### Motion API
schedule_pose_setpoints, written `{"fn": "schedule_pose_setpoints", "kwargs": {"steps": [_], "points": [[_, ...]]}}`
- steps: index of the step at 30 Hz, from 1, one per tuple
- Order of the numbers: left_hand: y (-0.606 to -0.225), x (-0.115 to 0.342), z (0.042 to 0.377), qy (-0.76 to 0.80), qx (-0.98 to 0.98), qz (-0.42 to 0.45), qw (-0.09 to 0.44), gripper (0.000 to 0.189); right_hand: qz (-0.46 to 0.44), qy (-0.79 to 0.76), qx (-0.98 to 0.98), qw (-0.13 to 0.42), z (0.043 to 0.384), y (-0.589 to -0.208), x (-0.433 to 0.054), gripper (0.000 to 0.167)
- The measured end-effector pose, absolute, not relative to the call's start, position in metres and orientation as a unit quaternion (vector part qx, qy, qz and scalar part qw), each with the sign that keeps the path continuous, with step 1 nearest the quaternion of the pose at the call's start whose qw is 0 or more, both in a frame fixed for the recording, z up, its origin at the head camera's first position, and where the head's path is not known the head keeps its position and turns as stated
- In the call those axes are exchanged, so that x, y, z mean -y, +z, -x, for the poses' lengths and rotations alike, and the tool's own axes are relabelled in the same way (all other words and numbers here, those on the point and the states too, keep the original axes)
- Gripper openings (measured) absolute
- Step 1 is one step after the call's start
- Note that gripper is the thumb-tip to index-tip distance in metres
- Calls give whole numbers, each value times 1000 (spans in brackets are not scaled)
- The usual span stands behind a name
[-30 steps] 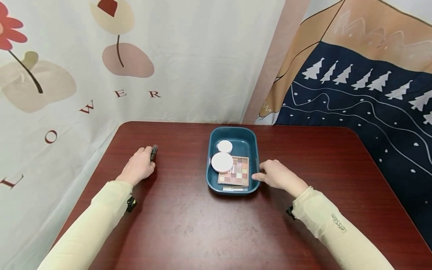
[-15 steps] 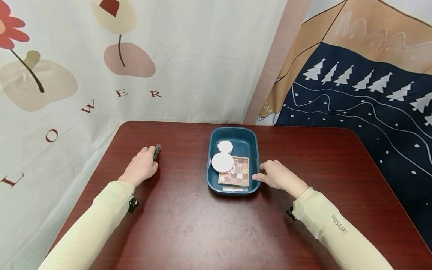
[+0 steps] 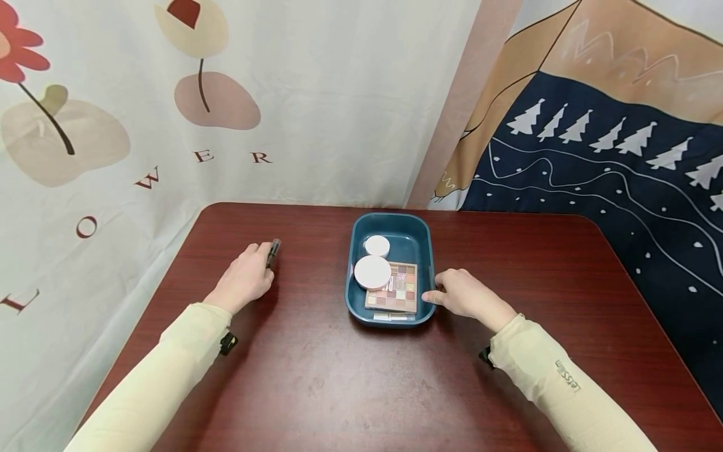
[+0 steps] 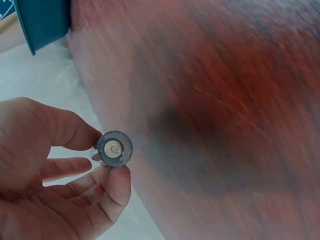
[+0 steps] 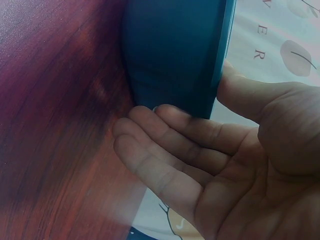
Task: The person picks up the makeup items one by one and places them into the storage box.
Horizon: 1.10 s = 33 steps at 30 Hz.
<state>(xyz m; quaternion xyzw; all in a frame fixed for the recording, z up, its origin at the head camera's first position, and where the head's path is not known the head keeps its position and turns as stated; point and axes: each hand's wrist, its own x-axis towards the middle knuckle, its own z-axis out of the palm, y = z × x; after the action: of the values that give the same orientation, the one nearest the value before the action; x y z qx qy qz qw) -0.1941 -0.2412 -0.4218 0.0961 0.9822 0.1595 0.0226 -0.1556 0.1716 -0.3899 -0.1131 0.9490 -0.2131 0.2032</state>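
Note:
My left hand [image 3: 241,281] pinches a slim dark cosmetic tube [image 3: 273,252] between thumb and fingers, left of the tray and above the table. In the left wrist view the tube [image 4: 115,148] shows its round, see-through grey end with a pale core. My right hand [image 3: 465,294] holds the right side of the dark blue tray [image 3: 412,246], thumb over the rim and fingers against the outer wall [image 5: 172,55]. Inside the tray lie a small white round jar [image 3: 376,245], a larger white round case [image 3: 372,272], an eyeshadow palette [image 3: 402,290] and a slim pale tube [image 3: 390,317].
The tray stands on a reddish-brown wooden table [image 3: 316,376] with rounded back corners. Behind it hangs a white curtain [image 3: 339,113] with flower prints and letters. A navy cloth [image 3: 593,163] with white trees hangs at the right.
My left hand has moved right, toward the tray, carrying the dark cosmetic tube. My right hand and the tray have stayed in place.

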Motion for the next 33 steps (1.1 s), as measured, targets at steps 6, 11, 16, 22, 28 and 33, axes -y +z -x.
{"fn": "schedule_pose_setpoints", "kwargs": {"steps": [6, 11, 16, 22, 28, 33], "points": [[-418, 235, 192, 160, -981, -105, 17, 49, 114, -211, -949, 204, 155, -390, -172, 37], [-416, 230, 191, 164, -980, -110, 14, 46, 112, -212, -949, 206, 155, -390, -172, 37], [-414, 224, 189, 165, -979, -119, 0, 47, 109, -215, -947, 211, 156, -389, -171, 38], [-408, 216, 188, 169, -977, -131, -9, 45, 109, -216, -947, 211, 157, -390, -171, 37], [-402, 208, 185, 182, -972, -149, -15, 43, 108, -215, -948, 210, 157, -390, -171, 37], [-398, 199, 184, 195, -967, -163, -28, 43, 110, -215, -948, 208, 157, -390, -172, 37]]}}
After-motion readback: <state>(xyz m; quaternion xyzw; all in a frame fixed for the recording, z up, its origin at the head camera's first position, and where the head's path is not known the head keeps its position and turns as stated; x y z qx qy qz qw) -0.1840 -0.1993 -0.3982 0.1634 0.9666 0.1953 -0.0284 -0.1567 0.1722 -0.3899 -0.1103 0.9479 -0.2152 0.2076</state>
